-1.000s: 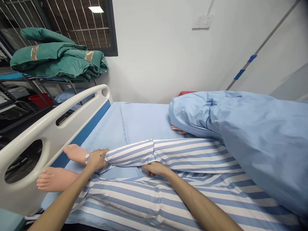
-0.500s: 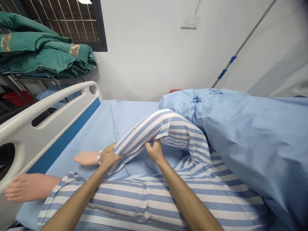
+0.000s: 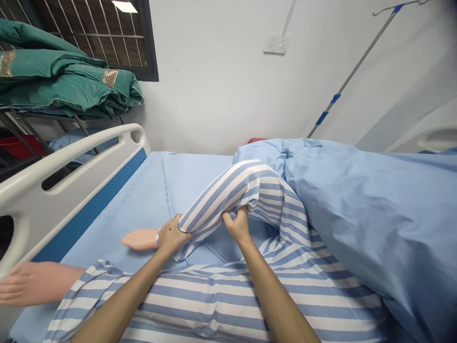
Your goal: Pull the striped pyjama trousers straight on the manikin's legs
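Note:
A leg in blue-and-white striped trousers lies bent on the bed, its knee raised. My left hand is wrapped round this leg just above the ankle, over the cloth. Under the calf, close behind the knee, my right hand grips, thumb on the near side and the other fingers hidden. The bare, smooth, doll-like far foot rests on the sheet. Nearer to me, the other trouser leg lies straight beneath my forearms, with its bare foot beside the footboard.
A pale blue sheet covers the bed. A blue quilt is pushed back on the right. The cream footboard stands at the left, with folded green coverings on a rack beyond. A drip pole leans by the wall.
The bent leg's foot has slid right, away from the footboard, and my left hand has moved with it. The knee looks slightly more bent. The camera view has also shifted a little.

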Demonstrator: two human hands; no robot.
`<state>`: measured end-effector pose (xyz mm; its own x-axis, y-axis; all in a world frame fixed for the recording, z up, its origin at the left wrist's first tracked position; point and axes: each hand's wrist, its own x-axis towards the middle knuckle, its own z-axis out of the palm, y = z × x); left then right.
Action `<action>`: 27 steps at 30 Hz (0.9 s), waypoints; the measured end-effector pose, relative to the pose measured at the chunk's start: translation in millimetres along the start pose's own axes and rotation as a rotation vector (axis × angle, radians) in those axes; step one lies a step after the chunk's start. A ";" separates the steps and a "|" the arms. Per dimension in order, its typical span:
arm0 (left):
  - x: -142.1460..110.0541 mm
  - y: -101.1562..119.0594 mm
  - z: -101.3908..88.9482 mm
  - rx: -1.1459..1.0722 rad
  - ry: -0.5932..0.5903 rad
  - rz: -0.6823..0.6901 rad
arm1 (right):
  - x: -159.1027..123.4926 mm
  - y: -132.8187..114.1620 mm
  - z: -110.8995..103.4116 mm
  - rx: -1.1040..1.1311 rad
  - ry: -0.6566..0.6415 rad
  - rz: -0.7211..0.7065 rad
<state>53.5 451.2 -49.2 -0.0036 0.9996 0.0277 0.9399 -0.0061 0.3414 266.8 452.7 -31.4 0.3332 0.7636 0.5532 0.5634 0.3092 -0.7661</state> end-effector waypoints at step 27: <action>4.5 -155.0 -63.0 0.489 -0.142 0.101 | -60.0 -6.9 45.4 0.673 -0.939 0.895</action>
<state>-113.7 454.9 -42.8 0.1104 0.9887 -0.1013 0.9830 -0.1236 -0.1359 208.6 430.5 -74.1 -0.3793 0.8387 -0.3908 -0.1029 -0.4580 -0.8830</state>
